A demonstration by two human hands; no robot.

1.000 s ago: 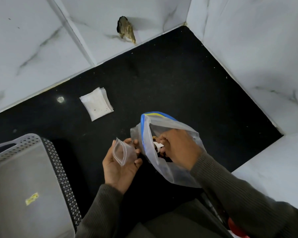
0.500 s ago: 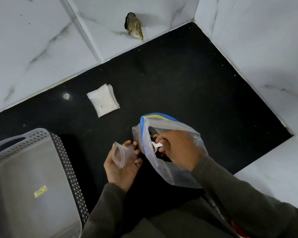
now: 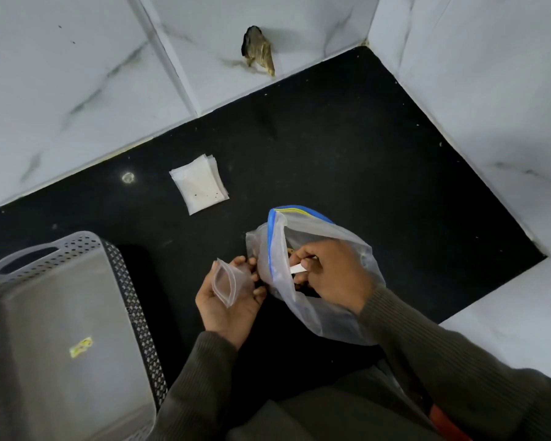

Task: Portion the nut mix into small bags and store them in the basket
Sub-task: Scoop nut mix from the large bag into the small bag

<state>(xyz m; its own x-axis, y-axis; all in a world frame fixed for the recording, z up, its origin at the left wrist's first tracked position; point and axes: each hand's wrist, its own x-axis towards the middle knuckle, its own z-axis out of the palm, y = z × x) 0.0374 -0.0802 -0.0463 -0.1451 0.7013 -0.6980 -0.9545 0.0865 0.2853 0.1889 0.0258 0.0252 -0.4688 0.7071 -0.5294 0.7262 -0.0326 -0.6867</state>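
Inside the big zip bag [image 3: 328, 323] my right hand [image 3: 334, 275] grips a white scoop [image 3: 299, 268]; just left of that bag my left hand [image 3: 228, 308] cups the small bag [image 3: 227, 281] open. I should lift level, mouths close.

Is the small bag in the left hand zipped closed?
No, the small bag that the left hand holds has its mouth spread wide open.
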